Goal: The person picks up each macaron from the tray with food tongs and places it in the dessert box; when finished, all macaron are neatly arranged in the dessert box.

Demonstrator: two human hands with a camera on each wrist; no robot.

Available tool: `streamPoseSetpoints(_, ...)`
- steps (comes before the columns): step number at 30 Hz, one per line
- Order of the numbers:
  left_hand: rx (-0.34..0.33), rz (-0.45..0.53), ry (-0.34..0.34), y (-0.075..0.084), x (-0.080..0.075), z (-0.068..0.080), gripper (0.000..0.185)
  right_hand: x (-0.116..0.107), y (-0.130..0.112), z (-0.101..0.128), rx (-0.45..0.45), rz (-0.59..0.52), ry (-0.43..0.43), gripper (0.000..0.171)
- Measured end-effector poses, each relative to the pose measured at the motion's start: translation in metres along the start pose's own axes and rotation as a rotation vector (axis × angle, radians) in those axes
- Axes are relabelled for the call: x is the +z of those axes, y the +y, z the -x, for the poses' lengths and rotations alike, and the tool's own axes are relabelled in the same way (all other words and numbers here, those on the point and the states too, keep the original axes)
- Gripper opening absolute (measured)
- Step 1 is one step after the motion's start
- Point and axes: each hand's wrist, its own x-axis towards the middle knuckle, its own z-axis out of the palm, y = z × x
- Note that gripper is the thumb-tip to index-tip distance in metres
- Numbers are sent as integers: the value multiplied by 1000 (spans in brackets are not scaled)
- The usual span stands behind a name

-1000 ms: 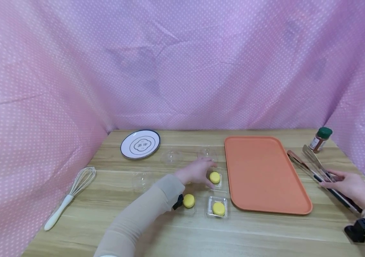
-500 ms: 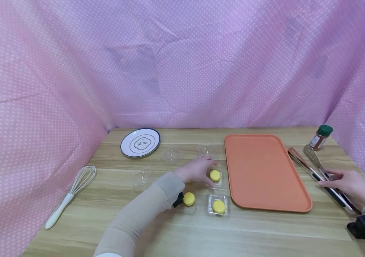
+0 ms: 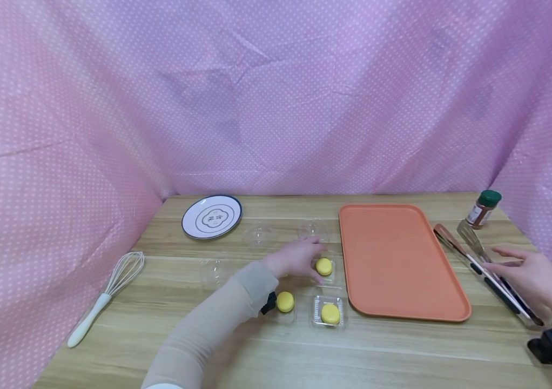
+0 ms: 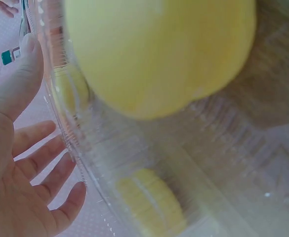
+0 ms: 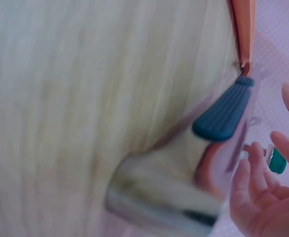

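Where the orange tray (image 3: 404, 265) sets the landmark, the tongs (image 3: 499, 292) lie along its right side on the table, their long axis slanting from the heads near the tray's far right to the joined end, which is nearer the person and farther out to the right. On the outer side of those tongs, away from the tray, is the right hand (image 3: 531, 275), by far the nearer of the two; its thumb and fingers stand wide apart, and the right wrist view shows them clear of the blue-black grip. From its fingertips the handles run just beside, on the tray side, so the grasp would, I judge, have to close across that slant. Past the tray's left edge, the left hand (image 3: 297, 259) has thumb and fingers loosely spread about a yellow macaron (image 3: 324, 266) in its clear box (image 3: 330, 278), with no pinch visible on the macaron; whether the fingers touch the box I cannot tell.
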Motion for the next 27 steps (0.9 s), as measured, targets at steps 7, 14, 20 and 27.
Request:
streamPoseSetpoints(7,10,25,-3,-1,-5,2,77,1,-23,2,-114,16,93,58)
streamPoseSetpoints(14,31,71,34,-4,-9,6,69,10,-53,8,-234,-56,181,46)
streamPoseSetpoints(20,37,87,114,-6,-13,18,61,25,-79,17,-334,-139,154,43)
streamPoseSetpoints(27,87,110,214,-9,-14,36,55,46,-102,27,-434,-165,110,36)
